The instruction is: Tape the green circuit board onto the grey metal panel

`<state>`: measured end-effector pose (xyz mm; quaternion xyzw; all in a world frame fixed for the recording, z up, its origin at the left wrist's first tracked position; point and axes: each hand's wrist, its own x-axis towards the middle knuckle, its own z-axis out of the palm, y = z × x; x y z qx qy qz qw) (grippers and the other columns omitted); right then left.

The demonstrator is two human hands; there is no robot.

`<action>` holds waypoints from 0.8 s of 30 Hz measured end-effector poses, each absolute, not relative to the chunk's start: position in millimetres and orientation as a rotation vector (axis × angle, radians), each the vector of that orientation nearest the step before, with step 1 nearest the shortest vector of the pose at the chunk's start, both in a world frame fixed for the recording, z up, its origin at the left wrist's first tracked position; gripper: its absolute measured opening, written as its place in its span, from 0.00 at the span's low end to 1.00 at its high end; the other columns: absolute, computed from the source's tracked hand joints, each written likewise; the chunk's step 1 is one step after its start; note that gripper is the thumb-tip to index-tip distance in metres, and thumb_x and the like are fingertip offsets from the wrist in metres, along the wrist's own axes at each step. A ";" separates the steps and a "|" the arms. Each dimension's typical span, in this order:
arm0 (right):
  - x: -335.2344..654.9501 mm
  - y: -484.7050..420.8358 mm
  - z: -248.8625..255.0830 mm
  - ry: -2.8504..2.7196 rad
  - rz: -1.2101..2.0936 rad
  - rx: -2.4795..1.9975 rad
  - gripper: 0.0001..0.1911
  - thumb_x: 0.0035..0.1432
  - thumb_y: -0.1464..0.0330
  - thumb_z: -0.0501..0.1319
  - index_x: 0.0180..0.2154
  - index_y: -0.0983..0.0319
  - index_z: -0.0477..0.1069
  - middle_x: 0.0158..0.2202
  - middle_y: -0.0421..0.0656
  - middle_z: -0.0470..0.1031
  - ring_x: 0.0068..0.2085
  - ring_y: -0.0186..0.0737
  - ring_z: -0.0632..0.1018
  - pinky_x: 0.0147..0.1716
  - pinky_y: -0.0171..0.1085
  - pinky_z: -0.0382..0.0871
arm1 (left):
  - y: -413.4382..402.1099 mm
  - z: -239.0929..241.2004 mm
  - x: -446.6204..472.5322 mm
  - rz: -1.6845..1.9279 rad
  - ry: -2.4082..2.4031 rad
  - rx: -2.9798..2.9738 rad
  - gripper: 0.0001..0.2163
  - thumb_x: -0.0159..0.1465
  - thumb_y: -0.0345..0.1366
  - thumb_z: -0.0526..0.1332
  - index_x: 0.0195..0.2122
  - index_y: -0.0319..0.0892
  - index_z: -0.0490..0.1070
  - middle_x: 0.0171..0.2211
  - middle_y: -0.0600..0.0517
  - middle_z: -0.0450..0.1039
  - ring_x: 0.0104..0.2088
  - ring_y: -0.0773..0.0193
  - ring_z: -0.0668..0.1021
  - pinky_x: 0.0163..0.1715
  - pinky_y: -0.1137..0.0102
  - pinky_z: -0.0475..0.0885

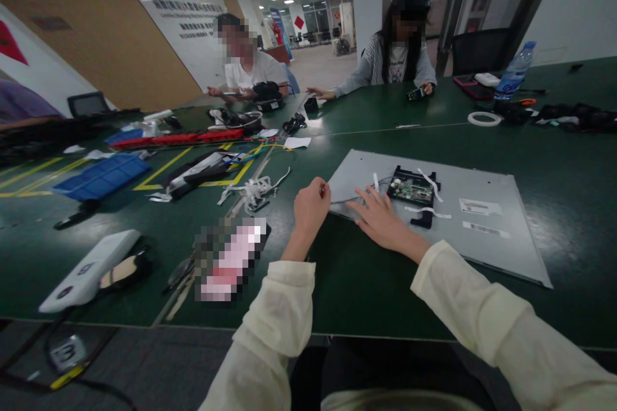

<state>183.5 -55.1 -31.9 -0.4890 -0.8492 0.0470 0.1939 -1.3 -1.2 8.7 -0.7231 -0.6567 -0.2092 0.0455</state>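
A flat silver metal panel [486, 237] lies on the green table in front of me. A black bracket with a green circuit board [412, 187] sits on it, with strips of white tape [436, 212] around it. From the board a thin dark cable [348, 200] runs left across the panel. My left hand [312, 205] is closed in a pinch at the panel's left edge, where the cable meets the fingers; its very end is hidden. My right hand [383, 221] rests on the panel left of the board, fingers spread near the cable.
A phone [234, 260], a white power bank [91, 270] and crumpled white strips [253, 192] lie on the left. Farther off are a blue tray [103, 176] and a red strip [178, 139]. A tape roll [484, 119] and water bottle [515, 74] stand back right. Two people sit opposite.
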 end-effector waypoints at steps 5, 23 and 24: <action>215.9 -36.4 -36.8 -2.213 0.059 -1.620 0.22 0.65 0.65 0.48 0.59 0.57 0.60 0.64 0.51 0.52 0.65 0.58 0.49 0.56 0.67 0.48 | -1.3 10.0 -0.4 -0.642 -1.992 -2.225 0.10 0.67 0.39 0.50 0.39 0.45 0.69 0.29 0.51 0.75 0.29 0.63 0.75 0.29 0.72 0.60; 331.6 -5.0 -60.8 -1.744 -0.195 -2.060 0.22 0.64 0.68 0.46 0.58 0.57 0.65 0.60 0.51 0.59 0.62 0.60 0.54 0.54 0.65 0.50 | -2.2 8.4 2.1 -0.542 -1.949 -2.323 0.09 0.67 0.39 0.50 0.39 0.45 0.69 0.28 0.51 0.74 0.30 0.61 0.76 0.28 0.71 0.61; 332.6 -4.4 -60.0 -1.763 -0.193 -2.024 0.22 0.64 0.69 0.46 0.57 0.58 0.66 0.60 0.52 0.59 0.62 0.58 0.55 0.56 0.62 0.52 | -2.7 8.6 2.6 -0.519 -1.949 -2.326 0.09 0.67 0.39 0.50 0.40 0.45 0.69 0.28 0.51 0.74 0.30 0.61 0.77 0.28 0.71 0.61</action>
